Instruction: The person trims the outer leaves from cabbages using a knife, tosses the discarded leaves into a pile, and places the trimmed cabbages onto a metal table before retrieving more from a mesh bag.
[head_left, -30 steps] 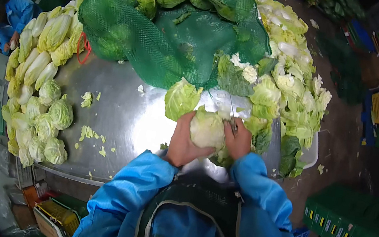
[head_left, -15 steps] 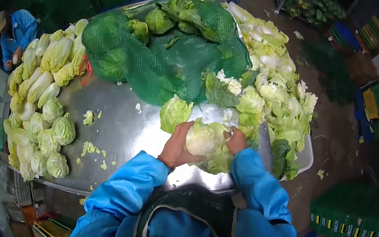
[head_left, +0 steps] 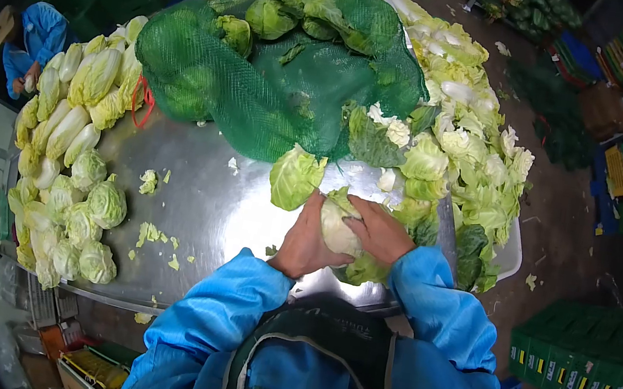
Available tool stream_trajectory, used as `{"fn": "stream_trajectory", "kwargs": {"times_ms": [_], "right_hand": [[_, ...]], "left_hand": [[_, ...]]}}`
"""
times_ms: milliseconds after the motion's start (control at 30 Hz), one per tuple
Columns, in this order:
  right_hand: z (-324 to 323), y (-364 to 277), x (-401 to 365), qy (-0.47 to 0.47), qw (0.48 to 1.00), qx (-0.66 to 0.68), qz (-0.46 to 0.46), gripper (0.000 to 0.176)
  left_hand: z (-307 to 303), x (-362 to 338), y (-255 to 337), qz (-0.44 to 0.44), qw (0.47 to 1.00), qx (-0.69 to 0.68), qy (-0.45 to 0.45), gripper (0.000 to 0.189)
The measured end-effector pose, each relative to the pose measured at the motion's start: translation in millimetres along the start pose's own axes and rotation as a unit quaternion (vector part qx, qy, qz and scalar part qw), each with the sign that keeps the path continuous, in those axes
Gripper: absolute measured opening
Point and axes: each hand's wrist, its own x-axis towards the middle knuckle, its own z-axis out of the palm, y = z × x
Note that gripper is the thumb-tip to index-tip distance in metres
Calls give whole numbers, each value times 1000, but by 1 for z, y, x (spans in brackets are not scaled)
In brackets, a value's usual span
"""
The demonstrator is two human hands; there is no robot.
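A pale green cabbage is clasped between my two hands over the near edge of the metal table. My left hand wraps its left side, thumb underneath. Across its upper right side lies my right hand, fingers bent over the head. Loose green leaves hang beneath it at the lower right. Just beyond my left hand rests a single loose cabbage leaf. Past that spreads a green mesh bag with several cabbages in its mouth.
Trimmed cabbages and napa cabbages are piled along the left side. A heap of leaves fills the right side, over a white tub. Green crates stand at the right. Another person in blue works at the far left.
My right hand has moved from the cabbage's outer leaves onto its top right, fingers now over the head. The head shows barer and paler, with leaves lower down. The view has shifted slightly.
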Motion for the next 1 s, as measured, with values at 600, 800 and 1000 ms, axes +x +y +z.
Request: {"fn": "stream_trajectory", "kwargs": {"times_ms": [600, 800, 1000], "right_hand": [[40, 43, 40, 180, 970, 95, 135, 35], [32, 30, 33, 103, 942, 268, 176, 53], [78, 5, 23, 123, 959, 235, 98, 74]], "left_hand": [[-5, -21, 0, 149, 974, 162, 49, 109], [-17, -37, -19, 167, 975, 140, 31, 105], [-27, -45, -7, 86, 975, 201, 39, 104]]}}
